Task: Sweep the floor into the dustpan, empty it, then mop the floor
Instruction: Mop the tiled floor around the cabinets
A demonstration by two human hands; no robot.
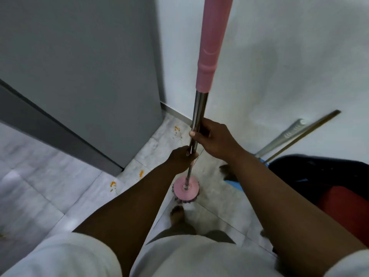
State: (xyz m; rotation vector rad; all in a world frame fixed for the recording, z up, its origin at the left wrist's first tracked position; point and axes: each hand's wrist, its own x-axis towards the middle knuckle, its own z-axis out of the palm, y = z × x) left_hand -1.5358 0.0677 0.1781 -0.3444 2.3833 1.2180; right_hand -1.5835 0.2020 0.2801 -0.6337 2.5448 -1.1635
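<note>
Both hands, right hand (214,139) above left hand (182,159), grip one mop (196,116) | three orange stains (113,184)

White short sleeves (65,254); grey shorts (175,232); bare forearms; bare foot (177,213)

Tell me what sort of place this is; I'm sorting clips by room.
Probably a kitchen corner in a home: a tall grey appliance, perhaps a fridge, stands against a white wall, and orange food scraps lie on the marble-look tile floor.
</note>
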